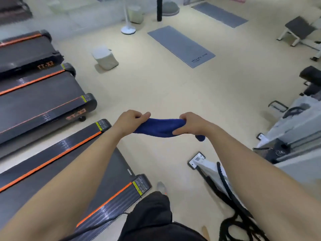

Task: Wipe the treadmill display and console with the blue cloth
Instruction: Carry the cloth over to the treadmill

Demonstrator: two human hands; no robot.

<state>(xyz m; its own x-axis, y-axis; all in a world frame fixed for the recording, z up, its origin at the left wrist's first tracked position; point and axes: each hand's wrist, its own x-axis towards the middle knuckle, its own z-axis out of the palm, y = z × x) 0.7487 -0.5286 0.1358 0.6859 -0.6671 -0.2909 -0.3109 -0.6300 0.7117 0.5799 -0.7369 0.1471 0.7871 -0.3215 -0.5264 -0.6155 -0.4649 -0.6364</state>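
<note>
The blue cloth (pixel 160 128) hangs bunched between both hands, held out in front of me above the floor. My left hand (pixel 132 120) pinches its left end. My right hand (pixel 190 123) grips the right part, and a short tail of cloth (pixel 200 137) sticks out below that wrist. The nearest treadmill (pixel 73 171) lies at lower left, showing only its black belt deck with orange stripes. No display or console is in view.
Three more treadmill decks (pixel 40 100) line the left side. A grey mat (pixel 180 46) and a white box (pixel 105 58) lie on the beige floor ahead. A white machine frame (pixel 205 162) with black ropes (pixel 238 221) stands at lower right. My dark trouser leg (pixel 152 213) is below.
</note>
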